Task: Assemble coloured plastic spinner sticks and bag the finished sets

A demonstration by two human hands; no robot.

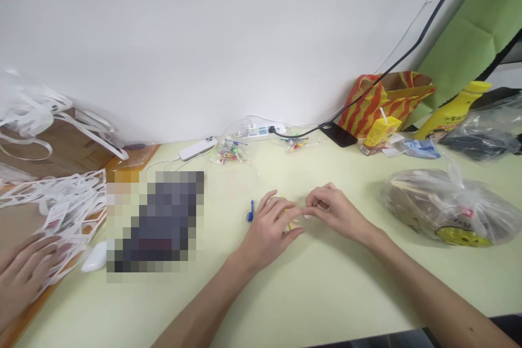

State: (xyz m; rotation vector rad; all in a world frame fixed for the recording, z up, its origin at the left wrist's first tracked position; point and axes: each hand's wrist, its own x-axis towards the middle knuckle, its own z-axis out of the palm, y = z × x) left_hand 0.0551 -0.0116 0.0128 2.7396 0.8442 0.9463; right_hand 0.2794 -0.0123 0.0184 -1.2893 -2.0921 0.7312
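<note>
My forearms come in from the bottom edge, both resting low over the pale green counter (326,293). Left hand (269,231) is flat-ish on the counter, fingers curled forward, pinching a small yellow piece (289,224) that shows just under the fingertips. Right hand (332,211) is half clenched, its fingertips meeting the left's at the middle; something small sits between them but it's too tiny to tell what, so I can't tell whether the right hand holds anything. A small blue piece (250,212) lies on the counter just left of my left hand, not touched.

Further back, near the wall: white power strip (261,131) with a black cable (367,87) plugged in and running up to the right, a white phone-like slab (198,148) beside it, and two clear bags of small coloured parts (229,153), one on each side of the strip's front.

Right side: clear plastic bag (448,206) with a takeaway container in it, well apart from my right hand. Behind it a yellow drink carton (380,133) with straw, a red-and-yellow striped paper bag (383,100), a black phone (338,135), a yellow bottle (452,111).

Left edge: another person's hand (20,274) resting on white mesh packaging (69,201); a white mouse (94,257) just beside it.
</note>
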